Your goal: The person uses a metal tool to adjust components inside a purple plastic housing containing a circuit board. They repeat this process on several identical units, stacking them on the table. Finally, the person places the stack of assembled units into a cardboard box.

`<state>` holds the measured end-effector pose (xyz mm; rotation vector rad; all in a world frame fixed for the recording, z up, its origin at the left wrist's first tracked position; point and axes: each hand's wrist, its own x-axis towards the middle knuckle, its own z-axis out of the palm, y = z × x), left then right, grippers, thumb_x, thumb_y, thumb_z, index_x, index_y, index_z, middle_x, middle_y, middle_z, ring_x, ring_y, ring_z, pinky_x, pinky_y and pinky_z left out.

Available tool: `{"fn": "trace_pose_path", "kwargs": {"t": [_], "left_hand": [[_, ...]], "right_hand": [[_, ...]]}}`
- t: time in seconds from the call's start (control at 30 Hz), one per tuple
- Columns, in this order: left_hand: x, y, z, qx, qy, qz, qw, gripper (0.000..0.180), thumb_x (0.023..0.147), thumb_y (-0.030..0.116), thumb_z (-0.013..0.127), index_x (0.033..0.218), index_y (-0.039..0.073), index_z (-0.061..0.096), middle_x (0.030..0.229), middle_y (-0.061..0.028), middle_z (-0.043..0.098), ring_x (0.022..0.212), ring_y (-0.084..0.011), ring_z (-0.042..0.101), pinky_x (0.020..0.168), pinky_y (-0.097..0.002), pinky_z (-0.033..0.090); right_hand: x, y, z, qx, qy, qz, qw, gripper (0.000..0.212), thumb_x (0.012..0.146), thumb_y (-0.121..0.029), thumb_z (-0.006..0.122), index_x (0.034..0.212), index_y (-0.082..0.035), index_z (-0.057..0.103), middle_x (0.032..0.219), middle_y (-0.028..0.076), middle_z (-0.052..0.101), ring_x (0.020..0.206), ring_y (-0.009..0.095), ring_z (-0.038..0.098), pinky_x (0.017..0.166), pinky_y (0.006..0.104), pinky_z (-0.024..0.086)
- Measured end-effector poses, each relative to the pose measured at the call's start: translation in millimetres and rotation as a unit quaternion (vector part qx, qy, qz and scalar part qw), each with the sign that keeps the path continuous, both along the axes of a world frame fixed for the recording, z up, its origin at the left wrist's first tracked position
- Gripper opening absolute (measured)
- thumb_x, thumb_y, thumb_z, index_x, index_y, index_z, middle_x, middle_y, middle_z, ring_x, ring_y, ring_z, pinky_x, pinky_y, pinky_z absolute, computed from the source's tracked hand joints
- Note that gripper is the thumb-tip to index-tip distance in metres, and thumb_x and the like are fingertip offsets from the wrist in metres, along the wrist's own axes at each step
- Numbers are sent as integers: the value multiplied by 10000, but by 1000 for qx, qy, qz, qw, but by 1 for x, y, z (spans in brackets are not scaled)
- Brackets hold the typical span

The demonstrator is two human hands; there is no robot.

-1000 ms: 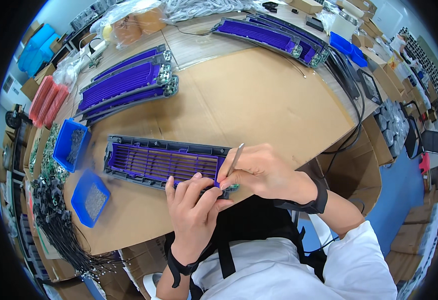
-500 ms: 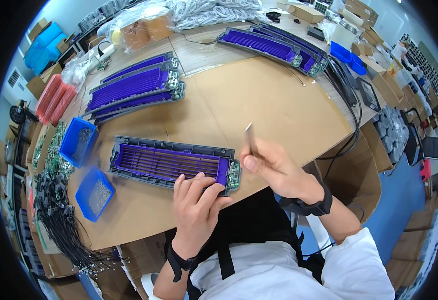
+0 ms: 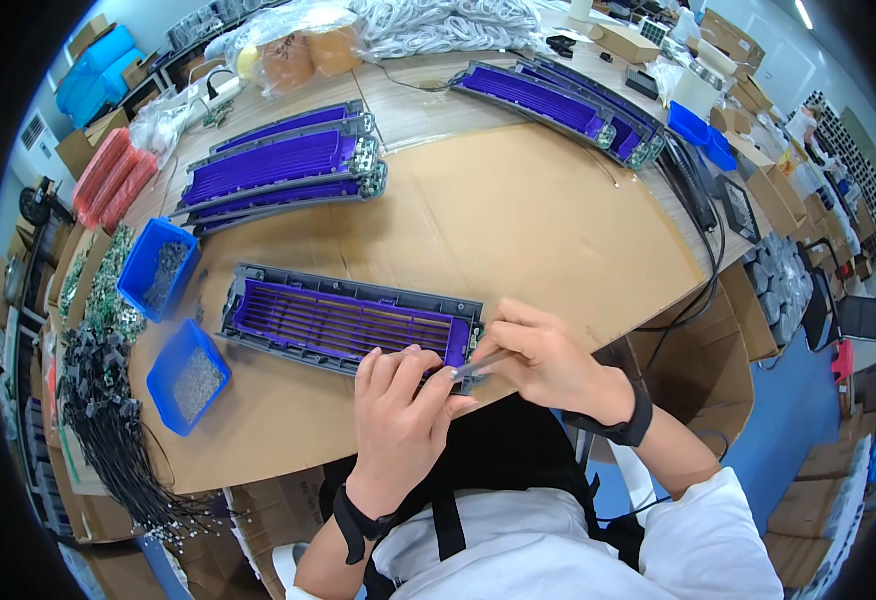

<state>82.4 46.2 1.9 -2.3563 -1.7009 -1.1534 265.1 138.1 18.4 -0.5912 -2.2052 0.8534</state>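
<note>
The grille panel (image 3: pixel 358 320), purple in a dark grey frame, is lying flat on the cardboard sheet (image 3: pixel 533 225), close to the sheet's near edge. It is appearing to be moulded plastic: judged light for its length, stiff along the frame, rather smooth, with the thin slats looking the most fragile part. The outer frame is offering the sounder hold, at its long edges or ends; pressure on the slats is best avoided.

The left hand (image 3: pixel 398 415) is reaching over the sheet's near edge, its bent fingertips resting on the panel's near long side towards the right end; whether they are clamping the frame or only steadying it cannot be told. The panel is extending beyond these fingers, mostly leftward and away from the body.

The right hand (image 3: pixel 543 360) is pinching a thin metal tool (image 3: pixel 488 363) beside the panel's right end, above the sheet. The tool is pointing at the panel's near right corner, by the left index fingertip; contact there cannot be confirmed.
</note>
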Motion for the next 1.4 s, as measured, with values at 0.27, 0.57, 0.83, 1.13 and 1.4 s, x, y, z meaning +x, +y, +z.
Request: {"fn": "trace_pose_path", "kwargs": {"t": [0.27,0.57,0.83,1.13,1.4], "left_hand": [[-3,-5,-7,22,-3,9,1000,233,808,255,729,953,77,690,1032,-76,618,1085,-303,564,980,-511,369],[-5,-11,0,39,-33,-38,998,323,766,321,789,996,109,710,981,-34,641,997,-245,608,987,-442,394],[-16,-37,-21,177,-202,30,963,186,754,116,757,935,152,735,1015,-52,643,1155,-291,560,1120,-514,301],[-31,-29,12,94,-197,83,972,183,768,46,730,948,73,715,1082,-136,612,1105,-373,541,985,-580,381],[-35,-30,0,-3,-142,75,987,206,791,55,702,996,54,682,1114,-151,579,1158,-375,518,995,-622,373]], "right_hand": [[-38,-4,13,20,-161,-84,983,171,675,-46,691,630,-35,527,563,157,537,532,357,560,482,431,418],[-49,24,49,100,-203,-62,972,278,748,-157,770,958,-18,652,898,178,613,684,304,618,645,387,491],[-58,43,70,148,-291,20,945,367,753,-90,681,1111,-33,620,875,147,633,813,363,648,685,447,519],[-103,153,146,260,-176,-149,938,287,758,-135,752,1038,-86,708,835,126,650,781,330,630,681,404,493],[-199,246,108,185,-210,-196,940,289,812,-233,721,1059,-83,711,947,189,696,925,381,654,798,474,505]]}}
